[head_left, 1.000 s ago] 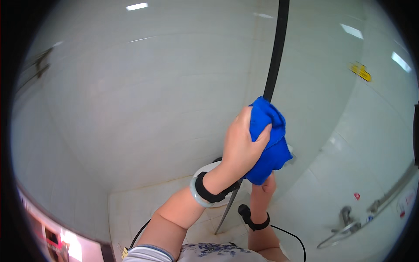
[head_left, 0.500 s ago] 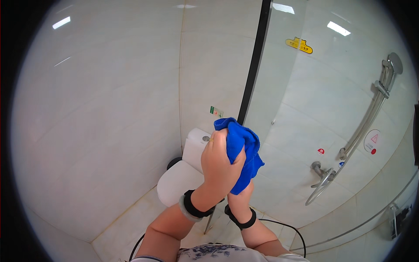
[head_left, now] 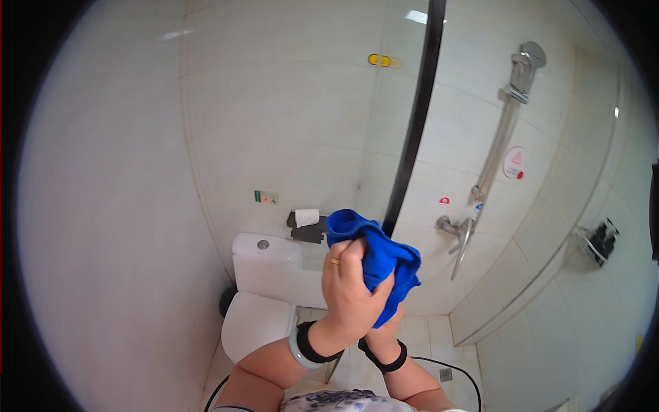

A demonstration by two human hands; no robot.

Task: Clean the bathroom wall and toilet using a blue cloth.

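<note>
- A blue cloth [head_left: 386, 264] is held in front of the body, at the lower visible end of a black frame post [head_left: 416, 123]; by it the post is hidden from there down.
- The cloth's long axis is set steeply, leaned so that its top is tipped toward the left and its bottom drawn in between the wrists.
- At the top, a rounded fold is pointed up and left; at the right, a loose, wavy edge is turned outward.
- The fabric is soft, matte and bunched, creased by deep folds.
- The cloth is pinched by the left hand [head_left: 349, 280] from the left side, with curled fingers and the thumb laid across its front; a gold-coloured ring [head_left: 336, 261] is worn.
- The right hand [head_left: 386, 331] is placed beneath and behind the cloth; its fingers are hidden, so whether they are closed cannot be told.
- The post is straight, dark and narrow, tilted with its top to the right, and bordered on the left by a clear glass panel [head_left: 398, 123].
- Smooth white ceramic is seen in the toilet [head_left: 257, 323], its lid rounded.
- Polished metal is shown by the round shower head [head_left: 532, 54].
</note>
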